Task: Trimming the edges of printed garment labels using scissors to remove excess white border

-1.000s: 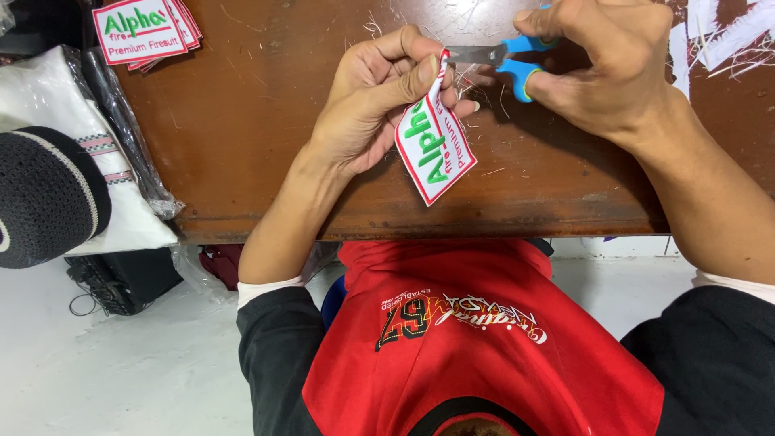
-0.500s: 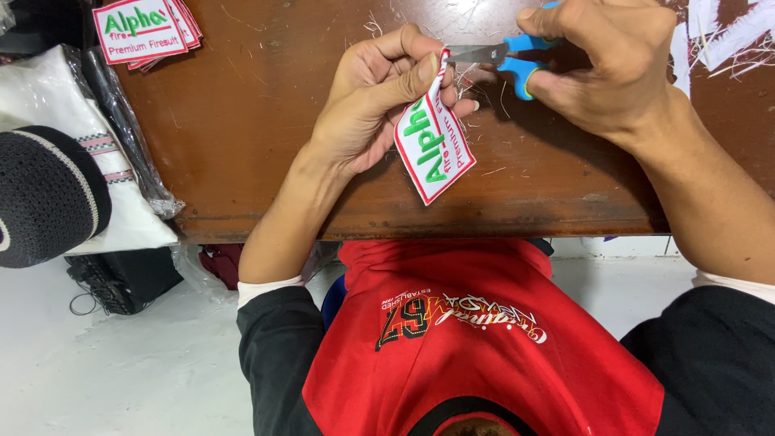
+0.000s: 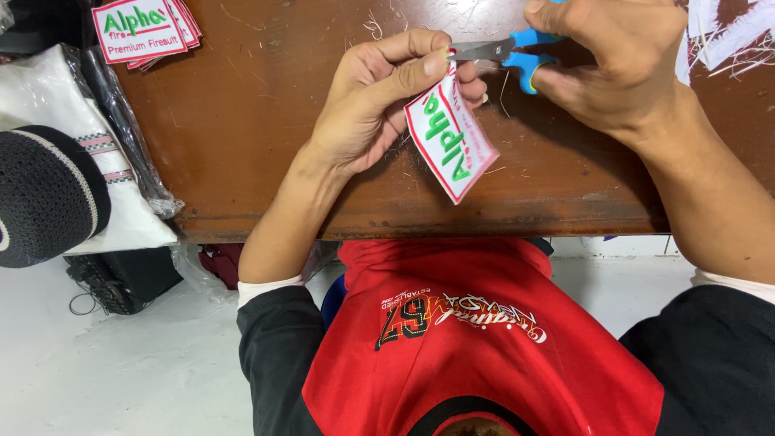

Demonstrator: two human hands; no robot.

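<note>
Barely anything has moved vs the earlier frames: both hands hold the same pose, scissor tips maybe a touch closer to the patch's top edge. Left hand (image 3: 367, 109) has its grip clamped on the embroidered patch (image 3: 450, 139), thumb and forefinger pinching the top corner, other fingers curled behind it. Right hand (image 3: 622, 60) has its grip closed round the blue handles of the small scissors (image 3: 504, 52); blades point toward the left hand and meet the patch right at the pinch; can't tell if blades are apart or together. Patch is white w/ red border and green lettering, held up off the brown wooden table (image 3: 266, 137), near its front edge, roughly centre of view. Long axis runs diagonally, from the pinched upper-left corner down to the lower-right corner, which hangs free; face is turned toward the camera. Handling, as a judgement: light, thin, semi-stiff fabric. It keeps its shape w/ only a slight curl, isn't fragile or slippery, but would flop if held far from the cut. Best hold is close to the edge being trimmed, as now, fingers clear of the blades. Also on the table: stack of similar patches (image 3: 145, 31) at far left, loose thread scraps (image 3: 731, 32) far right. Bagged white cloth (image 3: 89, 137) and a dark knit cap (image 3: 44, 194) sit left of the table.
</note>
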